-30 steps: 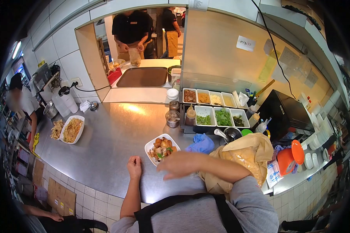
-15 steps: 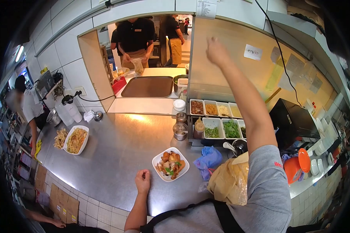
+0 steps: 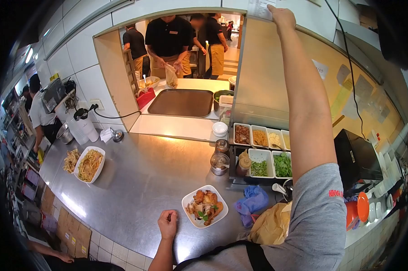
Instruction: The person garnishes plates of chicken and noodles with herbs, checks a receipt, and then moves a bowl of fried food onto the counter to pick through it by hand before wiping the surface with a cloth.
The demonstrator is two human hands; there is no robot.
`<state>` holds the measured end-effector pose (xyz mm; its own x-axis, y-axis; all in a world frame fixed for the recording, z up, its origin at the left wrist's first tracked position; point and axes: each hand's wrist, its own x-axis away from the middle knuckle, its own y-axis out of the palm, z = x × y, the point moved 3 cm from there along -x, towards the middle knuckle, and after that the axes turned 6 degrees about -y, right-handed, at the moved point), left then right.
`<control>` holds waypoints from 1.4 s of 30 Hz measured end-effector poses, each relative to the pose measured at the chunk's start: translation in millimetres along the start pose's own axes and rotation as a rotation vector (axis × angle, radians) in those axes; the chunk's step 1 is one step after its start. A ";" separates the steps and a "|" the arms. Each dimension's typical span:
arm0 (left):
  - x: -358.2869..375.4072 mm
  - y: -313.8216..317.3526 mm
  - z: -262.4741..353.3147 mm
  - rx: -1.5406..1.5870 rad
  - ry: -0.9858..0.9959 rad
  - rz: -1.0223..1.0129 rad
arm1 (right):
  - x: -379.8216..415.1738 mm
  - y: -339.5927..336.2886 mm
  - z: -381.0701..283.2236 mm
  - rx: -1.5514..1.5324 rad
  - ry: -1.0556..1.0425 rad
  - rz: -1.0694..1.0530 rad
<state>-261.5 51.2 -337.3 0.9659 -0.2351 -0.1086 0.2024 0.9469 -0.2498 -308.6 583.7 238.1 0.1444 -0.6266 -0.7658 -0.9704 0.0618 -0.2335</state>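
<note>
My right hand [image 3: 283,18] is raised high above the serving window, with its fingers closed at the edge of a printed paper slip [image 3: 259,8] on the wall. Low over the steel counter, my left hand [image 3: 168,224] is loosely curled, and I see nothing in it. Just right of that hand sits a square white bowl [image 3: 186,216] of browned chicken pieces [image 3: 206,204] with green leaves on top. At the counter's left stands another white bowl [image 3: 102,159] with noodles [image 3: 90,165] in it, beside a pile of fried food [image 3: 71,161].
Topping containers [image 3: 260,168], a squeeze bottle [image 3: 243,163] and lidded jars [image 3: 219,163] stand at the right. Nearer me lie a blue plastic bag [image 3: 251,202] and a brown bag [image 3: 271,223]. A brown tray [image 3: 181,102] lies in the window, where co-workers [image 3: 169,38] stand.
My right hand has moved up and right, from in front of the panel to the paper slip. The view has shifted slightly. My left hand stays curled beside the chicken bowl.
</note>
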 end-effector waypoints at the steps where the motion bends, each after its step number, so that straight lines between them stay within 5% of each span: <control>1: 0.0 -0.2 -2.1 -0.006 -0.008 0.003 | -10.0 10.8 8.2 -0.002 0.005 -0.009; 4: -2.4 0.5 -5.7 0.000 -0.040 -0.008 | -12.3 17.9 7.1 0.281 -0.192 0.030; 6: -0.4 1.1 -6.0 0.031 -0.076 -0.004 | 10.5 15.4 16.6 -0.354 -0.032 -0.022; 9: -1.3 1.2 -9.0 0.025 -0.007 0.004 | 30.2 24.4 38.0 -0.560 0.015 -0.069; 13: -5.7 -2.1 -15.7 0.022 -0.086 -0.082 | 147.5 14.7 36.2 -0.821 0.018 -0.532; 15: -7.7 0.5 -10.1 0.323 -0.173 -0.067 | 245.5 -2.6 44.9 -0.849 -0.104 -0.667; 16: -4.0 -1.0 2.9 0.320 -0.159 -0.069 | 289.7 -23.6 46.1 -0.451 -0.464 -0.753; 17: 2.1 2.9 27.5 0.287 -0.157 -0.138 | 335.6 -58.6 31.6 -0.421 -0.518 -0.817; 19: 31.2 20.9 99.9 0.204 0.213 -0.190 | 401.7 -116.4 30.3 -0.391 -0.285 -1.117; 23: 82.0 74.5 135.1 0.750 0.002 -0.594 | 493.9 -189.0 44.8 -0.496 -0.138 -1.066; 24: 96.1 85.1 176.1 0.812 -0.167 -0.513 | 502.1 -201.4 44.5 -0.550 -0.164 -1.024; 27: 100.5 94.0 187.2 0.850 -0.186 -0.527 | 490.1 -250.1 60.1 -0.410 -0.118 -1.007; 29: 104.0 87.2 187.5 0.779 -0.207 -0.511 | 453.0 -286.0 105.0 -0.293 -0.199 -0.639; 31: 105.7 74.8 178.9 0.573 -0.194 -0.471 | 410.1 -341.0 160.9 0.083 0.056 -0.370; 32: 107.3 69.1 175.1 0.567 -0.213 -0.463 | 389.2 -369.8 184.0 0.312 -0.120 -0.218; 33: 108.3 62.9 170.8 0.563 -0.210 -0.465 | 381.4 -389.5 229.8 0.385 0.053 -0.118; 35: 110.0 51.2 158.6 0.567 -0.281 -0.466 | 379.8 -416.4 316.4 0.599 0.137 -0.159; 37: 111.8 44.1 154.2 0.569 -0.289 -0.442 | 394.5 -423.3 400.1 0.538 0.435 -0.219; 41: 112.6 32.4 145.9 0.503 -0.292 -0.381 | 409.8 -419.7 468.2 0.798 0.101 -0.600; 42: 112.2 29.0 142.9 0.475 -0.289 -0.363 | 411.6 -427.0 459.2 0.489 0.520 -0.471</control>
<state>-124.2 83.6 -219.2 0.8140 -0.5516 0.1817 0.5082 0.8280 0.2369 254.2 656.1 -252.5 0.2884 -0.9406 -0.1793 -0.6218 -0.0415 -0.7821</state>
